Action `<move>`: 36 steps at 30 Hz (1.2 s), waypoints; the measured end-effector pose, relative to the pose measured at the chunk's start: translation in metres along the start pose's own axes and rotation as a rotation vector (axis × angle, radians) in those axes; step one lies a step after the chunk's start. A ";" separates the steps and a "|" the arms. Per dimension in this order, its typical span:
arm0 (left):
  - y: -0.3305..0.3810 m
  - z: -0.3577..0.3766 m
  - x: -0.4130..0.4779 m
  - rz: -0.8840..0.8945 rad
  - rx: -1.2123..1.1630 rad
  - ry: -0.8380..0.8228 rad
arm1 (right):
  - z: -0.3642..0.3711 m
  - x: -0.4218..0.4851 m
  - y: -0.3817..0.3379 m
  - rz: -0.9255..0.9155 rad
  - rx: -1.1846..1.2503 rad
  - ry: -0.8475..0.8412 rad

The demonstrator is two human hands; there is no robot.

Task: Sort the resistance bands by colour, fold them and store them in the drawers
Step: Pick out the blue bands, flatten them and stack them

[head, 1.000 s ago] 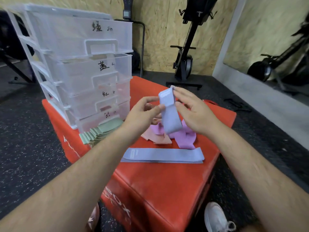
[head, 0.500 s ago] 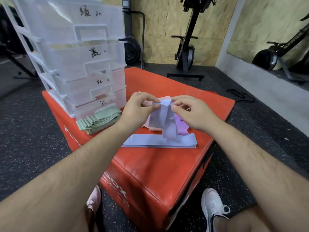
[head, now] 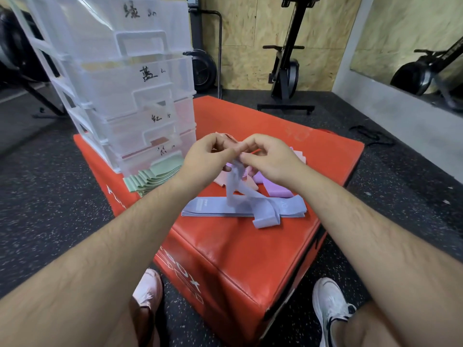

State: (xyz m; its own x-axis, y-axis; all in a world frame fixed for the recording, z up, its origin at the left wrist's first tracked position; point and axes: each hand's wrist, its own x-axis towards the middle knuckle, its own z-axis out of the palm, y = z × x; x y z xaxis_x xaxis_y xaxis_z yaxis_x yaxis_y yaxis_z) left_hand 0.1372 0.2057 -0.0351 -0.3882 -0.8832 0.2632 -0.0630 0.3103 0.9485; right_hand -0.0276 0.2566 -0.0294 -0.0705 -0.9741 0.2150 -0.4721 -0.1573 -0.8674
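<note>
Red padded plyo box [head: 250, 259] fills the middle of the frame, standing on speckled black gym flooring. Your left hand [head: 208, 159] and right hand [head: 270, 161] meet above its centre. The thumb and forefinger of each are curled in, pinching the top end of one lavender-blue resistance band [head: 240, 189]. From that pinch the band hangs down and slants toward the lower right. Its folded lower end lies across a flat stack of same-coloured bands [head: 213, 209]. That stack rests on the box just below your hands, its long axis running left to right. Behind the held band, pink bands [head: 220, 180] lie under your left hand and a purple band [head: 275, 189] under your right. Left of centre, a stack of green bands [head: 155, 177] sits against the foot of a clear plastic drawer unit [head: 120, 78] with handwritten labels, in the upper left. An exercise machine [head: 288, 71] stands by the chipboard wall at upper centre.
</note>
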 end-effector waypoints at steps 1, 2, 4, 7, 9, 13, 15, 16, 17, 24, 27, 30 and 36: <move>-0.002 -0.004 0.000 0.010 0.019 0.010 | 0.002 0.002 -0.001 -0.014 -0.001 -0.007; -0.003 -0.008 0.001 0.022 0.040 0.018 | 0.004 0.004 -0.001 -0.033 -0.020 -0.013; -0.006 -0.016 0.001 0.050 0.092 0.009 | 0.007 0.007 -0.004 -0.061 -0.069 -0.072; -0.007 -0.027 -0.002 0.079 0.154 -0.013 | 0.015 0.012 -0.004 0.000 -0.066 -0.236; -0.007 -0.034 -0.003 0.055 0.146 0.041 | 0.019 0.015 -0.002 0.027 -0.129 -0.279; -0.005 -0.049 -0.001 0.003 0.073 0.195 | 0.014 0.015 0.000 0.067 -0.232 -0.315; -0.008 -0.059 0.001 -0.018 0.032 0.235 | 0.004 0.012 0.002 0.108 -0.246 -0.340; -0.011 -0.064 0.003 -0.034 0.010 0.248 | -0.001 0.009 0.002 0.123 -0.258 -0.363; -0.014 -0.070 0.005 -0.052 -0.011 0.259 | -0.008 0.008 0.003 0.136 -0.279 -0.382; -0.034 -0.084 0.005 -0.185 -0.126 0.333 | -0.062 -0.011 0.022 0.286 -0.498 -0.438; -0.040 -0.082 0.002 -0.227 -0.159 0.366 | -0.083 -0.022 0.035 0.350 -0.578 -0.389; -0.048 -0.081 0.000 -0.299 -0.120 0.391 | -0.099 -0.036 0.046 0.391 -0.456 -0.318; -0.071 -0.071 -0.010 -0.432 0.107 0.271 | -0.095 -0.048 0.069 0.573 -0.212 -0.237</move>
State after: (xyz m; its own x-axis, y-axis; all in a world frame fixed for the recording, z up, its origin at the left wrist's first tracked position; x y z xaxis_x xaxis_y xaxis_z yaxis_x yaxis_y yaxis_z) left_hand 0.2105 0.1680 -0.0924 -0.0549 -0.9936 -0.0986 -0.2637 -0.0809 0.9612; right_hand -0.1406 0.3080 -0.0567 -0.1778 -0.9075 -0.3807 -0.5822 0.4089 -0.7027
